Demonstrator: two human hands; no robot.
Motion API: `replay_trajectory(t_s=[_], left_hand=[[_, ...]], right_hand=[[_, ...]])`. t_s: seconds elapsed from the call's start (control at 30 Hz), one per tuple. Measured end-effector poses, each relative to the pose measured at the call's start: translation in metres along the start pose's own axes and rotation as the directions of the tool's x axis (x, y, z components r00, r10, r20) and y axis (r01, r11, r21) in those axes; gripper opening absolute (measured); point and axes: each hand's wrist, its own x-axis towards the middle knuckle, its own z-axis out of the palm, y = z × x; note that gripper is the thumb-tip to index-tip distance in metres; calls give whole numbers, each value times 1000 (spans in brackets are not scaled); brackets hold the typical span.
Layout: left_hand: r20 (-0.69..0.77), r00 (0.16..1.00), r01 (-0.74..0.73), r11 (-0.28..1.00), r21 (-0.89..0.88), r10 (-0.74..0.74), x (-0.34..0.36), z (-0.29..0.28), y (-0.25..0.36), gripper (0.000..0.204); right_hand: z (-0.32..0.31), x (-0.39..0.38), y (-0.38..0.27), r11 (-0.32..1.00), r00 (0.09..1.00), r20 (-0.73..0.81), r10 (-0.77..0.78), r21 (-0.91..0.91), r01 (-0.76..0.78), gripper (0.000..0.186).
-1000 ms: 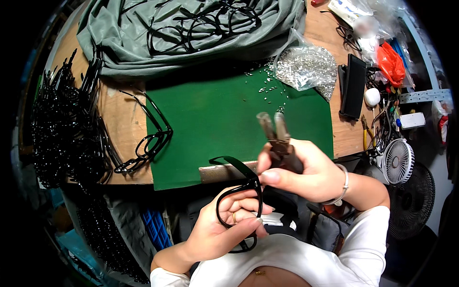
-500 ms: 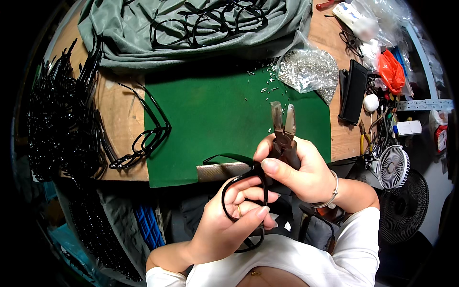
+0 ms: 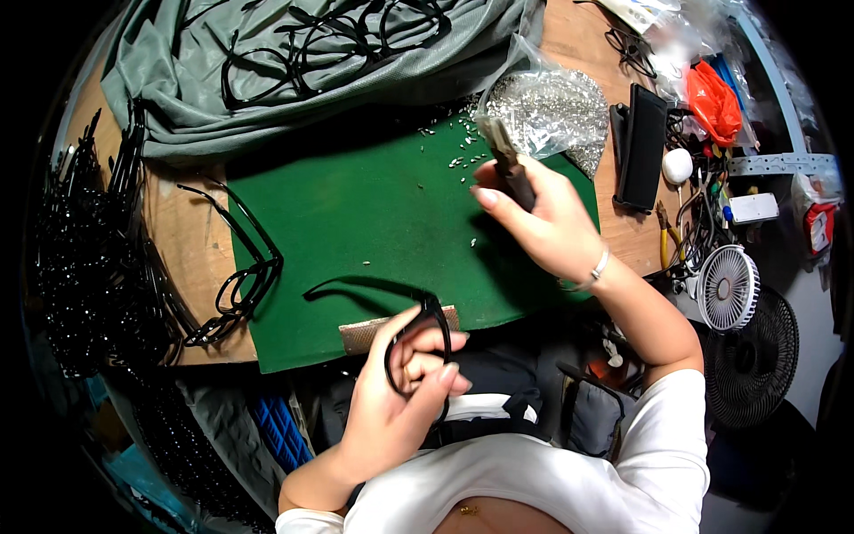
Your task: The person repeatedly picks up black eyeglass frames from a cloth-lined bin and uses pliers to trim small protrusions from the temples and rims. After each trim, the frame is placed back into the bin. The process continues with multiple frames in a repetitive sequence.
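Any print on the white packet (image 3: 633,13) at top right can't be made out. Glossy black glasses frame (image 3: 431,306) is held at the near edge of the green mat (image 3: 356,222), one arm stretched leftward, rim partly hidden. Rim is pinched by thumb and curled fingers of left hand (image 3: 391,414). Pliers (image 3: 513,173) are gripped by right hand (image 3: 547,222), fingers wrapped around; tips by clear bag (image 3: 523,64), contact can't be told.

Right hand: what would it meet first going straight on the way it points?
The pliers in the right hand would probably meet the left edge of the clear bag first; depth is unclear, so they might pass above it.
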Motion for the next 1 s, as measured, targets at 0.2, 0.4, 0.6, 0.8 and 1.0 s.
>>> replay_trajectory(t_s=[0.2,0.4,0.6,0.8,1.0], left_hand=[[-126,990,-24,970,244,56,2,-10,-25,44],[-56,995,-65,960,274,84,-1,-4,-27,47],[-66,984,-149,964,220,167,-13,-12,-26,49],[-16,977,-204,953,222,213,-10,-9,-29,49],[-32,977,-199,953,226,212,-8,-5,-27,50]], right_hand=[[-8,-28,13,917,968,241,-71,-365,158,15],[14,-25,22,876,969,211,-128,-433,210,19],[10,-24,18,881,963,270,-23,-450,147,21],[21,-28,21,821,972,202,-122,-529,213,20],[20,-33,17,864,970,190,-151,-452,223,18]])
